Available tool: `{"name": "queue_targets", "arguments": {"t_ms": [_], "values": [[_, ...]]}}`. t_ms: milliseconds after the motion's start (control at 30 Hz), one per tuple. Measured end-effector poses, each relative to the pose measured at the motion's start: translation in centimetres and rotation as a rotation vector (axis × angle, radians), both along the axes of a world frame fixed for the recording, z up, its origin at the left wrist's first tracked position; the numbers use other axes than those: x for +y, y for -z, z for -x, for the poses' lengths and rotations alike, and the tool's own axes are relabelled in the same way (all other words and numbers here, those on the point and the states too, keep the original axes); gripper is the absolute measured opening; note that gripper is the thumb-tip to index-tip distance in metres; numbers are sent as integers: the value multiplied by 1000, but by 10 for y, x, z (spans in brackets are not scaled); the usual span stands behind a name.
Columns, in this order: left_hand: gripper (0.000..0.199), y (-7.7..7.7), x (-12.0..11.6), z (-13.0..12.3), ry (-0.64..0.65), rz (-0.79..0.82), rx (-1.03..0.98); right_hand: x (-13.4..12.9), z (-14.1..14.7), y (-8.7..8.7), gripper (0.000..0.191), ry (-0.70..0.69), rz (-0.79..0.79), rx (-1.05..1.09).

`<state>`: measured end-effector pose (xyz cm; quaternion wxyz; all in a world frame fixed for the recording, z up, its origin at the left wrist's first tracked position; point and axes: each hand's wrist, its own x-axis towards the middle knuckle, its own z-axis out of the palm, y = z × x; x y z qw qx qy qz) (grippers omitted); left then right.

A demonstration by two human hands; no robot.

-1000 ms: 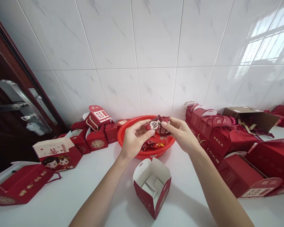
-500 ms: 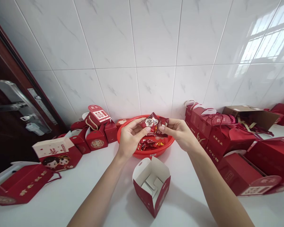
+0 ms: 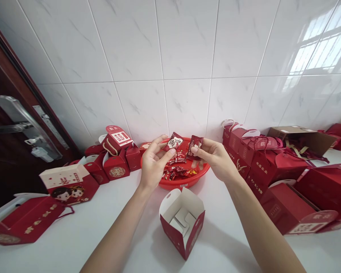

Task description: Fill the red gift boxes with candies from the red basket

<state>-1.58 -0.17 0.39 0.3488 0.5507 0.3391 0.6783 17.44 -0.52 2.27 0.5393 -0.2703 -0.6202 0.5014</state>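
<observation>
My left hand (image 3: 155,161) pinches a red wrapped candy (image 3: 174,142) with white and black lettering between thumb and fingers. In my right hand (image 3: 216,157), a darker red candy packet (image 3: 194,147) is gripped the same way. Both hands hover over a red plastic basket (image 3: 177,185), which has several wrapped candies (image 3: 179,173) in it. Close in front of the basket stands a red gift box (image 3: 174,231) with its top open. White inner flaps show at its bottom, and neither hand touches it.
Red gift boxes (image 3: 118,168) stand along the left, near a door handle (image 3: 22,127). More red boxes (image 3: 290,208) are grouped on the right, with a brown carton (image 3: 294,132) behind them. A tiled wall (image 3: 184,106) rises behind the white table (image 3: 227,242).
My hands have drawn slightly apart, and the two candies, close together before, now have a gap between them. The gift box has stayed in place.
</observation>
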Motion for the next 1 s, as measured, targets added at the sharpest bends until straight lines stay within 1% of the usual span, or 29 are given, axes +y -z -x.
{"name": "queue_targets", "arguments": {"t_ms": [100,200,333,467,667,800,900,1000], "values": [[30,0,-1,0,0,-19,67,0,1,0,36,-26,-1,-10],[21,-2,-5,-2,-20,-64,121,-1,2,1,35,-51,15,-50],[19,-6,-12,-4,-36,-151,201,-3,3,1,37,-91,30,-134],[15,-7,-15,-4,-55,-205,305,-5,6,1,40,-147,39,-140],[20,-8,-17,-4,-46,-174,325,-9,10,-3,42,-156,-13,-126],[18,-9,-19,-4,-21,-162,314,-12,12,-6,42,-159,-34,-121],[19,-9,-19,-5,-15,-158,308,-11,11,-5,43,-151,-18,-127],[20,-9,-19,-5,-34,-162,303,-7,8,-2,44,-184,35,-132]]}}
